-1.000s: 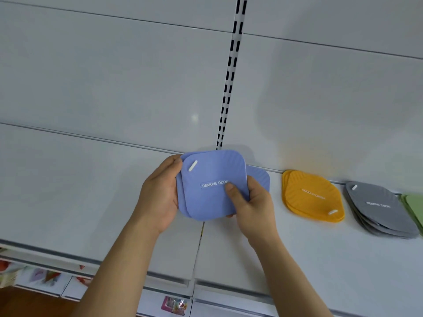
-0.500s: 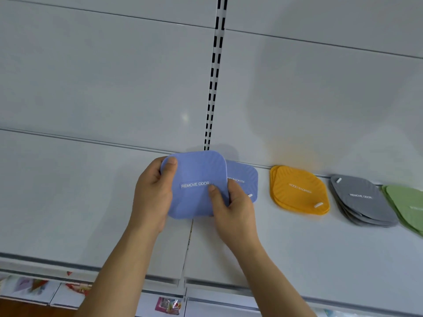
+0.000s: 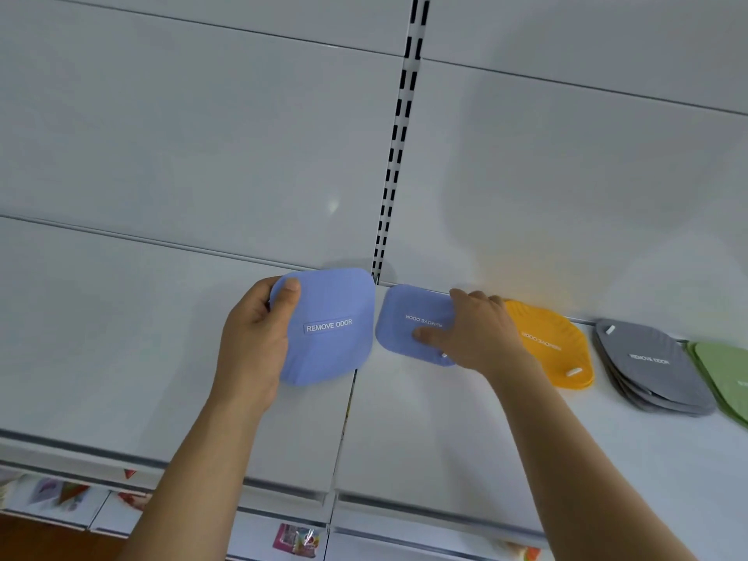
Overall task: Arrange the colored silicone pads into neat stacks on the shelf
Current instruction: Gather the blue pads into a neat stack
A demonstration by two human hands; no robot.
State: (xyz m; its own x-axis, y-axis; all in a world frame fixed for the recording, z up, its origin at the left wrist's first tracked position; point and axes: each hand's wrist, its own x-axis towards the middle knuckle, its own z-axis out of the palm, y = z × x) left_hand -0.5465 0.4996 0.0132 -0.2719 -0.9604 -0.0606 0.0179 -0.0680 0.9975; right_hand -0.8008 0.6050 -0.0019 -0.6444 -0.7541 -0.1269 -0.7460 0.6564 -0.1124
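My left hand (image 3: 253, 338) grips a stack of blue silicone pads (image 3: 330, 325) by its left edge, thumb on top, held just above the white shelf (image 3: 425, 431). A second blue pad (image 3: 409, 321) lies flat on the shelf to its right, near the back wall. My right hand (image 3: 479, 330) rests on that pad, thumb pressing its top face and fingers reaching over its far edge. To the right lie an orange stack (image 3: 554, 350), a grey stack (image 3: 651, 366) and green pads (image 3: 728, 378) at the frame's edge.
The shelf's white back panel (image 3: 202, 155) rises behind, with a slotted upright (image 3: 398, 135) at the middle. The shelf's front edge (image 3: 283, 491) runs below my arms; packaged goods (image 3: 297, 540) show on a lower level.
My right hand let go of the held blue stack and moved right onto the blue pad lying on the shelf. The left hand alone now holds the stack.
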